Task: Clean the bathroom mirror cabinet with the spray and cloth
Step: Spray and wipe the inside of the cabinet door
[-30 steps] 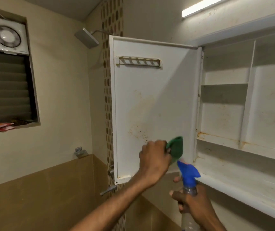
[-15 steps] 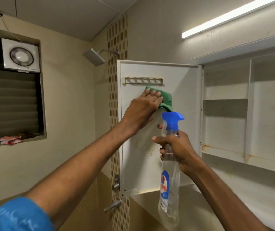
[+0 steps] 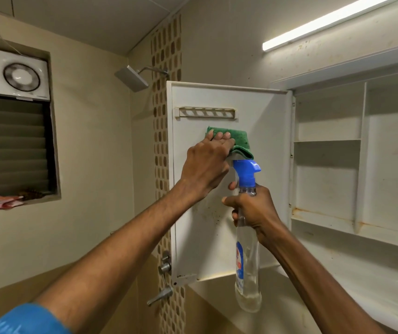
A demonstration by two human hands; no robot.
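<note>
Your folded green cloth (image 3: 235, 138) lies flat against the inside of the open white cabinet door (image 3: 260, 131), centre frame, just below its slotted rack. Your clear plastic spray bottle with its blue trigger head (image 3: 247, 237) stands upright, lower centre, before the white, rust-stained cabinet shelves (image 3: 326, 179) at right.

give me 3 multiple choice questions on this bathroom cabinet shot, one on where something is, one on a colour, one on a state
1. Where is the green cloth?
A. on a cabinet shelf
B. pressed to the inside of the open white cabinet door, just below its slotted white holder rack
C. on the window ledge

2. What colour is the trigger head on the clear plastic spray bottle?
A. blue
B. red
C. yellow

3. What is the right hand doing?
A. hanging loose
B. resting flat on the door
C. gripping the spray bottle by its neck

Answers
1. B: the left hand lays flat fingers over the cloth against the door panel.
2. A: the head above the neck is bright blue.
3. C: its fingers curl round the bottle just under the trigger, holding it upright.
</note>
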